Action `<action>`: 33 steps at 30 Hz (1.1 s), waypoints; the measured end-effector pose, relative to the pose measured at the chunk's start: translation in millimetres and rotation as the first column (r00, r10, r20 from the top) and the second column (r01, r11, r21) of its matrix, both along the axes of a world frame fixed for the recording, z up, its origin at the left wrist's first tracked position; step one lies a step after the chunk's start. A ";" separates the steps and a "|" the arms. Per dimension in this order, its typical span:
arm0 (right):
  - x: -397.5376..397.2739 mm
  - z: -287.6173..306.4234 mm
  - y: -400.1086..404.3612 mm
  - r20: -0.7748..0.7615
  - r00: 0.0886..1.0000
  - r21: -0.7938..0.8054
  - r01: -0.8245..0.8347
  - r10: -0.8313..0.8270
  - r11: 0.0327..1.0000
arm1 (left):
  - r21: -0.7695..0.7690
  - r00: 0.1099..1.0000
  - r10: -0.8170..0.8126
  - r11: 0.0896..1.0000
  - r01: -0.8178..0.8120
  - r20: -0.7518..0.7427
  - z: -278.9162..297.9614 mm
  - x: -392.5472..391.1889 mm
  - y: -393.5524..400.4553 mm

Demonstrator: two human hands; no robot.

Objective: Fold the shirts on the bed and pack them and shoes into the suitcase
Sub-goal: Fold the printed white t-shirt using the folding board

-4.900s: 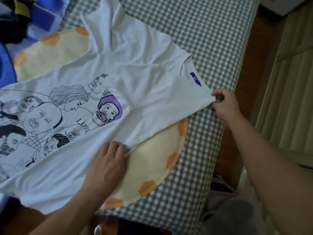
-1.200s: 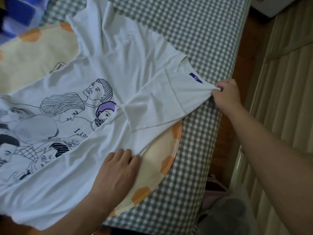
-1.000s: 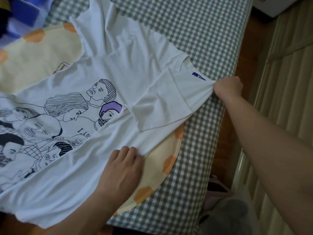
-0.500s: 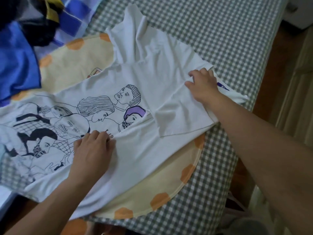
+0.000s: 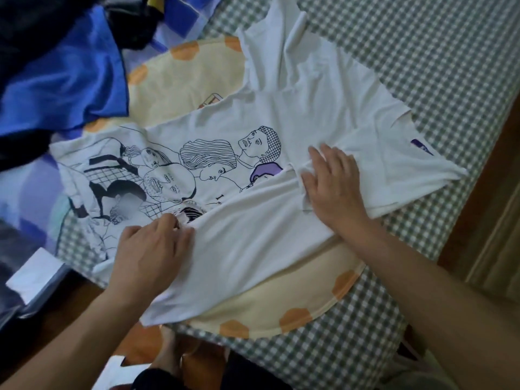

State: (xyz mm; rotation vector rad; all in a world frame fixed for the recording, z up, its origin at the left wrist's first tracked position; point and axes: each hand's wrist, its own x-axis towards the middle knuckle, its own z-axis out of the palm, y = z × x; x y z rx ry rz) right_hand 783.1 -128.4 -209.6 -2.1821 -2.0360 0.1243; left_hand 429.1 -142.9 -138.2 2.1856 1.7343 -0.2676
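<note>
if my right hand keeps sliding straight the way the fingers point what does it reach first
Probably the purple-capped printed face on the white shirt, just past the right hand fingertips; it's flat print, so nothing blocks the hand.

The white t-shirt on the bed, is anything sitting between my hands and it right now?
Nothing visible. The left hand pinches the folded edge of the white t-shirt, and the right hand lies flat on the folded sleeve. The blue garment lies off to the side.

The folded white shirt (image 5: 253, 237) hides part of its print beside the left hand (image 5: 152, 249); dark clothes (image 5: 33, 32) are cut off.
</note>
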 end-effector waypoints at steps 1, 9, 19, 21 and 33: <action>-3.5 -6.5 -8.1 0.016 1.000 -0.074 -0.014 0.015 0.997 | -0.035 0.998 -0.048 0.998 0.047 -0.033 0.1 -17.2 -2.2; -2.5 18.6 -29.9 -0.179 0.941 0.099 0.307 -0.287 0.946 | 0.124 0.998 0.045 0.992 -0.038 -0.051 -0.8 -104.1 -11.3; 137.5 51.5 -79.4 -0.471 0.282 -0.295 0.843 -0.836 0.450 | 0.119 0.774 -0.483 0.870 0.479 0.409 -12.5 140.9 -89.5; 164.0 54.7 -65.1 -0.491 0.332 -0.351 0.771 -0.806 0.531 | 0.125 0.783 -0.487 0.869 0.479 0.387 -18.0 175.2 -82.9; 239.4 70.7 -23.3 -0.261 0.811 -0.489 0.357 -0.524 0.796 | 0.083 0.972 -0.139 0.989 0.125 0.191 -27.9 259.7 66.4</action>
